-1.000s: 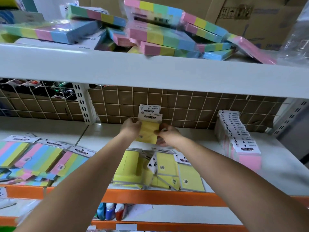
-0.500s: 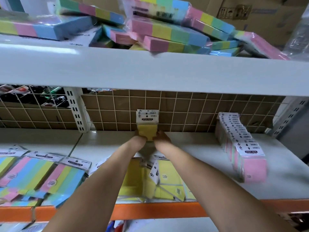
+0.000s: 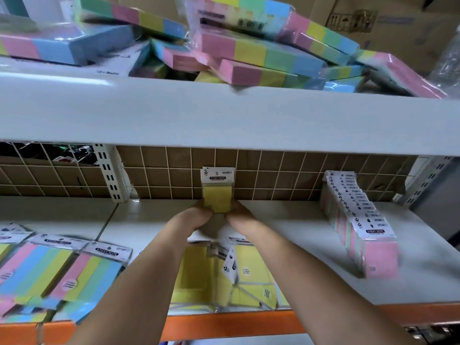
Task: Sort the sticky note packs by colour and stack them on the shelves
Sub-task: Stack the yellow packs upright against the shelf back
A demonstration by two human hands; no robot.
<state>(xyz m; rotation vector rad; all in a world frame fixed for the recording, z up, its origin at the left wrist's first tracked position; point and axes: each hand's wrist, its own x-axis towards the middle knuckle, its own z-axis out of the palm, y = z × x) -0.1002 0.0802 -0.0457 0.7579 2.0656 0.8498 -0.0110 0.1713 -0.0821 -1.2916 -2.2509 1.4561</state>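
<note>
Head view, middle shelf. Item: yellow sticky note packs, upright at the back against the wire grid, white header card up. Pinched low at both bottom corners by left hand and right hand, fingers curled in against the sides; count of packs in the hold not readable. Handling, as judged: light; stiff as a block of paper, though the header card bends readily; clear wrapper probably slick, so best taken across the paper body with pressure from both sides, never by the card. Upright and thin, likely to tip forward once released unless leaned on the grid or backed by more packs. Remaining stock: loose yellow packs lying flat and jumbled at the front edge, beneath the forearms. Sorted already: row of pink-fronted packs standing on edge to the right, well apart. Striped multicolour packs flat at left; larger striped multicolour blocks heaped on the upper shelf.
</note>
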